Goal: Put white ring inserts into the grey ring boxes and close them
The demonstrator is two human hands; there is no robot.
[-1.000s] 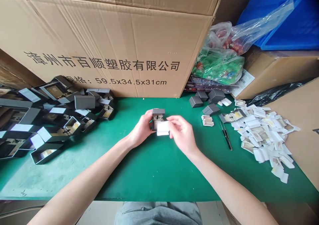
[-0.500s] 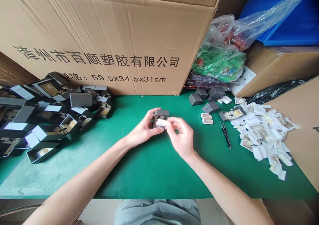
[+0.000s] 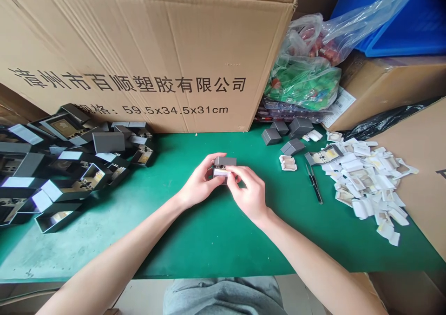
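At the middle of the green work mat, the person's left hand cups a small dark grey box, its fingers curled closed around the box's left side. The box sits held just above the mat, with its open face toward the person. The right hand is pressed up close against it, thumb and fingertips pinched together on a white paper strip lying across that open face, so the two hands nearly touch. The step in hand looks like working this strip against the box, and its exposed end appears to call for the right fingers' attention. Left of the mat's middle lies a heap of open dark grey boxes with white strips. To the right lie a few closed grey boxes, black-handled tweezers and a scattered pile of white paper inserts. A large cardboard carton stands along the mat's far edge.
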